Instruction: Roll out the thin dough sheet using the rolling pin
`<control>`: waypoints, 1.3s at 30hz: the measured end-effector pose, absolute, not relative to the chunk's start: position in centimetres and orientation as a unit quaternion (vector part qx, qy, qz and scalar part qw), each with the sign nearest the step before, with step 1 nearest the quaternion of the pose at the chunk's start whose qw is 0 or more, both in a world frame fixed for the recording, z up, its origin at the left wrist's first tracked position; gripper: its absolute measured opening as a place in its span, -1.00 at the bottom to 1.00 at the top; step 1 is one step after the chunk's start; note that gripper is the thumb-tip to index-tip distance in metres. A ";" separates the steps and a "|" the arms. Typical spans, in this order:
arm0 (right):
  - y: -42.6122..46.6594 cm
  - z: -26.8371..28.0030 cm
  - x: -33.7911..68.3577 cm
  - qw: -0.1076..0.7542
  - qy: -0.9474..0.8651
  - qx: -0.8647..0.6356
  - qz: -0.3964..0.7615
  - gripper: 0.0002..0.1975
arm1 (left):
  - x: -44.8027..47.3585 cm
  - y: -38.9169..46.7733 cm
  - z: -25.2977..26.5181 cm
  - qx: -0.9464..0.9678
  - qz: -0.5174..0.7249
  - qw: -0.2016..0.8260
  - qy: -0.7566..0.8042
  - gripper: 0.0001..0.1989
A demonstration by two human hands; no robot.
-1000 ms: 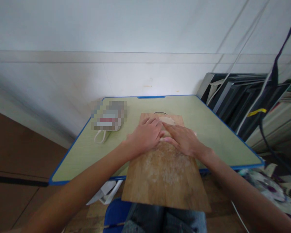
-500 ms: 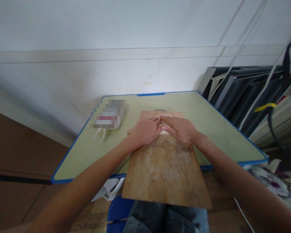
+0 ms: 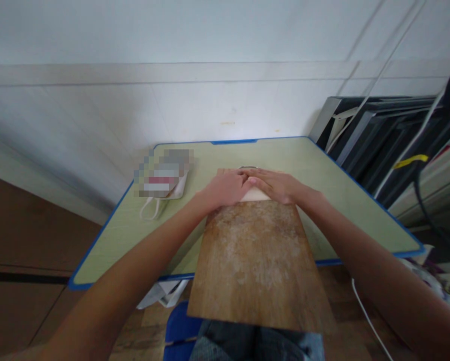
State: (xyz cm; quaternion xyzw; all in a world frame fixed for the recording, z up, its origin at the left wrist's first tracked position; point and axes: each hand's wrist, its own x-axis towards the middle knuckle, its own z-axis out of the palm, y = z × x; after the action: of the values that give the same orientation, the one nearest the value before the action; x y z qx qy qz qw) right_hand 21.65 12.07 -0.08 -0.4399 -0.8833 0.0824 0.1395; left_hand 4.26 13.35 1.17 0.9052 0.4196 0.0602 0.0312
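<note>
Landmark: wooden board (image 3: 260, 271), lying lengthwise away from the wearer on a pale green table (image 3: 360, 225) with blue edging; the near end of the board juts past the table's near edge, above denim-clad legs (image 3: 240, 343).

Left hand (image 3: 227, 189) and right hand (image 3: 277, 185) both over the far part of the board, palms down, fingers pointing inward and meeting near its midline. Pale piece (image 3: 255, 196) on the far part of the board, visible only in the gap below the thumbs — mostly covered, full shape not readable. Both hands press or rest over it; whether the fingers are closed around anything underneath cannot be told.

Board surface: whitish smears across the middle and far portions. Metal ring (image 3: 248, 167) just beyond its far end.

Left of the board, apart from it: a pixelated object (image 3: 163, 175) with a pale loop strap (image 3: 150, 208). Right of and beyond the board, off the table: leaning dark panels (image 3: 383, 140). Below the board's near left corner: blue seat (image 3: 182, 326).
</note>
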 end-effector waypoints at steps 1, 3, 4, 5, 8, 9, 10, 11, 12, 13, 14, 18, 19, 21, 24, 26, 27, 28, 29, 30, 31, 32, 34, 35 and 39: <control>12.4 -0.1 21.7 0.138 -0.881 -0.444 0.087 -0.45 | 4.3 13.6 1.2 0.903 0.056 0.035 0.425 -0.49; 13.1 -0.2 21.7 0.135 -0.877 -0.451 0.095 -0.45 | 4.3 14.1 1.3 0.900 0.050 0.044 0.430 -0.49; 13.4 -0.2 21.7 0.134 -0.875 -0.454 0.098 -0.46 | 4.3 14.5 1.3 0.900 0.049 0.048 0.431 -0.49; 13.7 -0.2 21.7 0.132 -0.873 -0.458 0.101 -0.46 | 4.3 14.8 1.3 0.900 0.048 0.050 0.431 -0.49; 14.6 0.0 21.7 0.127 -0.863 -0.476 0.107 -0.46 | 4.4 15.8 1.2 0.897 0.046 0.054 0.436 -0.49; 14.8 0.1 21.6 0.126 -0.859 -0.484 0.108 -0.45 | 4.4 16.1 1.2 0.896 0.045 0.054 0.439 -0.48; 15.0 0.1 21.6 0.125 -0.855 -0.492 0.109 -0.43 | 4.4 16.4 1.1 0.894 0.044 0.053 0.444 -0.48; 15.2 0.2 21.6 0.125 -0.851 -0.499 0.108 -0.41 | 4.5 16.7 1.1 0.891 0.043 0.051 0.449 -0.47; 15.3 0.3 21.6 0.125 -0.847 -0.505 0.108 -0.40 | 4.5 16.9 1.1 0.889 0.042 0.049 0.454 -0.46; 15.4 0.4 21.6 0.125 -0.844 -0.510 0.108 -0.39 | 4.5 17.1 1.2 0.886 0.041 0.046 0.459 -0.46; 15.5 0.4 21.7 0.126 -0.842 -0.513 0.108 -0.39 | 4.5 17.3 1.2 0.884 0.040 0.043 0.464 -0.45; 15.7 0.4 21.8 0.132 -0.836 -0.521 0.111 -0.39 | 4.6 17.8 1.4 0.876 0.038 0.028 0.480 -0.43; 15.8 0.4 21.8 0.135 -0.834 -0.524 0.111 -0.39 | 4.7 17.9 1.4 0.875 0.039 0.024 0.482 -0.42; 16.0 0.3 21.7 0.144 -0.829 -0.530 0.108 -0.37 | 4.7 18.1 1.5 0.874 0.043 0.013 0.483 -0.43; 16.2 0.7 21.8 0.174 -0.820 -0.536 0.098 -0.37 | 4.7 18.1 1.5 0.876 0.055 -0.016 0.478 -0.47; 16.0 1.5 22.1 0.203 -0.814 -0.536 0.095 -0.33 | 4.6 17.9 1.6 0.878 0.063 -0.040 0.473 -0.52; 15.8 2.0 22.4 0.225 -0.808 -0.537 0.095 -0.30 | 4.6 17.8 1.7 0.879 0.067 -0.052 0.469 -0.55; 15.4 2.6 22.8 0.254 -0.799 -0.537 0.095 -0.29 | 4.5 17.6 1.7 0.880 0.070 -0.062 0.466 -0.57; 14.9 3.0 23.1 0.285 -0.789 -0.536 0.093 -0.29 | 4.5 17.3 1.8 0.881 0.072 -0.071 0.463 -0.58; 14.2 3.4 23.4 0.312 -0.782 -0.533 0.087 -0.32 | 4.5 16.9 1.9 0.882 0.074 -0.078 0.459 -0.59; 13.4 3.6 23.6 0.327 -0.780 -0.527 0.076 -0.36 | 4.5 16.5 1.9 0.883 0.076 -0.084 0.455 -0.59; 12.5 3.5 23.7 0.324 -0.788 -0.520 0.060 -0.42 | 4.5 16.0 1.9 0.885 0.078 -0.088 0.450 -0.60; 10.7 2.7 23.4 0.252 -0.824 -0.507 0.017 -0.48 | 4.5 14.6 1.8 0.889 0.080 -0.093 0.442 -0.62; 9.9 2.0 23.1 0.232 -0.833 -0.502 0.014 -0.51 | 4.4 13.9 1.7 0.890 0.082 -0.094 0.438 -0.63; 8.3 -0.9 21.7 0.192 -0.838 -0.511 -0.006 -0.51 | 4.2 11.1 0.6 0.892 0.092 -0.102 0.430 -0.66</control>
State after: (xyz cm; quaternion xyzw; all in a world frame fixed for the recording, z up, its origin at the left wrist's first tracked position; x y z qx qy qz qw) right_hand 21.72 8.32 -0.91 -0.5111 -0.8377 -0.0064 0.1924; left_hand 4.20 11.12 0.62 0.8921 0.4305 0.0918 -0.1024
